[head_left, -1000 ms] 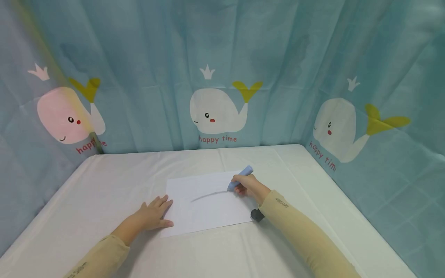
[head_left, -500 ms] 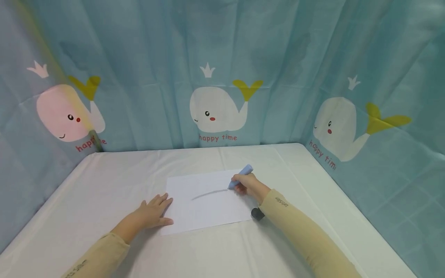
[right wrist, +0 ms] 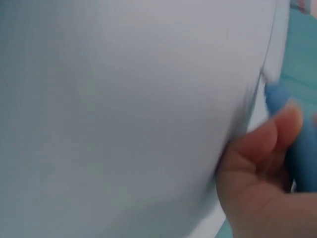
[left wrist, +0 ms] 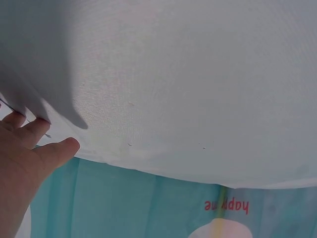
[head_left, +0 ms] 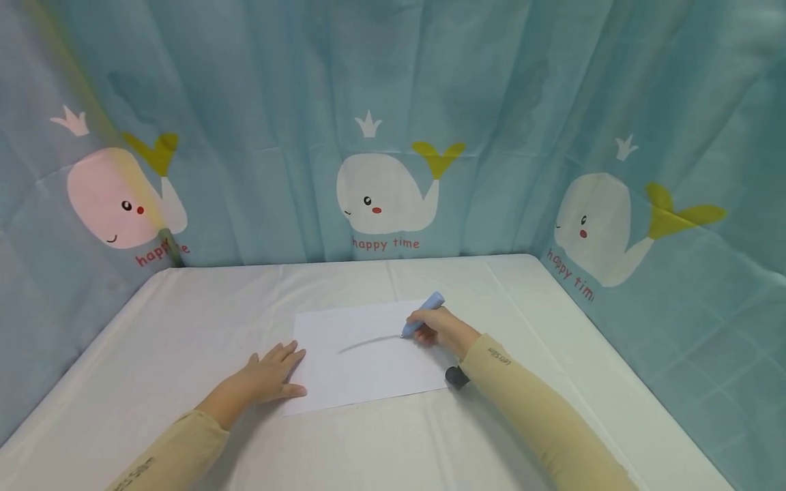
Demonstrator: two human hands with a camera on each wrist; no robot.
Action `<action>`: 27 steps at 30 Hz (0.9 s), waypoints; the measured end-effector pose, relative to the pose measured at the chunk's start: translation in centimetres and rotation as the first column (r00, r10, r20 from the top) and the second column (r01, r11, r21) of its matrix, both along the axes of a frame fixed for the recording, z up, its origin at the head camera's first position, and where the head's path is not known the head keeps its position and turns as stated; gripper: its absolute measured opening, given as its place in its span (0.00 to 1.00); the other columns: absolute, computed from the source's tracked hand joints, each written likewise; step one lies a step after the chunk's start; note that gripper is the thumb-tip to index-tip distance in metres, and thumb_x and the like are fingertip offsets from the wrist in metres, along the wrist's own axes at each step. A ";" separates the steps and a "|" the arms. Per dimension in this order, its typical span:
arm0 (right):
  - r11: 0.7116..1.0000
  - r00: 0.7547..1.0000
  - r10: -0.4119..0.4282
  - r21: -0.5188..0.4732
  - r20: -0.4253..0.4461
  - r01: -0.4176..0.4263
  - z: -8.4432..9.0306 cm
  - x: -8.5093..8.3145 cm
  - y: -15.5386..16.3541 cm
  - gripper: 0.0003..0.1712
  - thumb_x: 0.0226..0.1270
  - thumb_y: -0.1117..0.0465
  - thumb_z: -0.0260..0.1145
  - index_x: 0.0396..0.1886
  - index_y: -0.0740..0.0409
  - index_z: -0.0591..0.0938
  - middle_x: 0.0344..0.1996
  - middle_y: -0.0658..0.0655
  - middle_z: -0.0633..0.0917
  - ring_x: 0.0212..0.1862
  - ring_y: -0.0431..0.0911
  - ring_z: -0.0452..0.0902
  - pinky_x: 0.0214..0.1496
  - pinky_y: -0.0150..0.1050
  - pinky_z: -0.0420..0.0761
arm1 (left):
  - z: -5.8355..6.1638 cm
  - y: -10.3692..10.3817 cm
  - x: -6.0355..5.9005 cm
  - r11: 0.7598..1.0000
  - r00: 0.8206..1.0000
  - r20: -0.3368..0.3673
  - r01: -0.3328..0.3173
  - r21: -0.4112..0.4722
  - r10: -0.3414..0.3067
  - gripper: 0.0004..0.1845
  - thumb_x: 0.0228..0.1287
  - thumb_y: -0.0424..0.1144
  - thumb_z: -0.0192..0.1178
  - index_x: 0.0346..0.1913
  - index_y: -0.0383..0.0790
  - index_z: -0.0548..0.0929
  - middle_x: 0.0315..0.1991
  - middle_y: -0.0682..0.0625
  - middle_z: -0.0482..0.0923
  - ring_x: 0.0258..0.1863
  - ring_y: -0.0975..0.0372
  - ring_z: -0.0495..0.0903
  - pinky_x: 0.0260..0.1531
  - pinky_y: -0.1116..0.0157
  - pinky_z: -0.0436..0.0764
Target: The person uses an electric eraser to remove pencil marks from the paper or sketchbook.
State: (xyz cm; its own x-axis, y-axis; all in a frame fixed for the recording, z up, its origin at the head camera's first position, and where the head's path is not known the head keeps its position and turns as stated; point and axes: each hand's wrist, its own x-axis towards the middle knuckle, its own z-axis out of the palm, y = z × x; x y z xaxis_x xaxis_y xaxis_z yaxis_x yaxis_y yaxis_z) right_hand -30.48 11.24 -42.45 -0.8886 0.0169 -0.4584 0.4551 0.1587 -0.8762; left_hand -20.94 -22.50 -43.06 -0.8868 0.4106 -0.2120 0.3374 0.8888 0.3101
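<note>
A white sheet of paper (head_left: 368, 361) lies on the white table (head_left: 184, 327), with a curved grey stroke (head_left: 368, 343) drawn across it. My right hand (head_left: 437, 329) grips a light blue marker (head_left: 425, 311) whose tip touches the paper at the stroke's right end. In the right wrist view the blurred fingers (right wrist: 262, 144) wrap the blue marker (right wrist: 297, 144). My left hand (head_left: 270, 378) rests flat with straight fingers on the paper's left edge. The left wrist view shows its fingers (left wrist: 44, 148) on the table cloth.
A small black object (head_left: 456, 377) lies under my right wrist by the paper's right corner. Teal curtains (head_left: 393, 123) printed with white whales close in the table at the back and both sides.
The marker tip has hardly shifted at the right end of the stroke. The left hand stays pressed on the paper.
</note>
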 end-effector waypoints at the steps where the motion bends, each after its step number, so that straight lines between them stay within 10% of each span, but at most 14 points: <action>1: 1.000 1.000 0.004 -0.001 0.001 -0.004 0.0 0.0 0.0 0.11 0.59 0.65 0.67 0.37 0.66 0.77 0.16 0.54 0.77 0.17 0.40 0.70 0.22 0.29 0.72 | 0.0 0.0 0.0 1.000 1.000 0.001 0.002 -0.001 -0.002 0.45 0.61 0.58 0.62 0.69 0.26 0.62 0.71 0.26 0.51 0.69 0.31 0.48 0.58 0.27 0.45; 27: 0.996 0.996 -0.080 -0.046 -0.031 0.079 -0.4 0.0 -0.2 0.10 0.56 0.66 0.65 0.35 0.66 0.75 0.15 0.54 0.75 0.15 0.39 0.69 0.19 0.28 0.70 | 0.0 -0.1 0.1 1.000 1.000 -0.014 0.017 0.012 -0.017 0.45 0.61 0.58 0.62 0.69 0.26 0.62 0.71 0.26 0.51 0.69 0.31 0.48 0.56 0.25 0.46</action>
State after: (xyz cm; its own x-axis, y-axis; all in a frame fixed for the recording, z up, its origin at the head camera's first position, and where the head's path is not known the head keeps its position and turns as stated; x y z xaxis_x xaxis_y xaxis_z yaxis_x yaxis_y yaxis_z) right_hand -30.49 11.04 -42.81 -0.8998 0.0683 -0.4310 0.4356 0.0840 -0.8962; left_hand -20.87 -22.59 -43.10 -0.8826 0.4280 -0.1944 0.3568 0.8792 0.3157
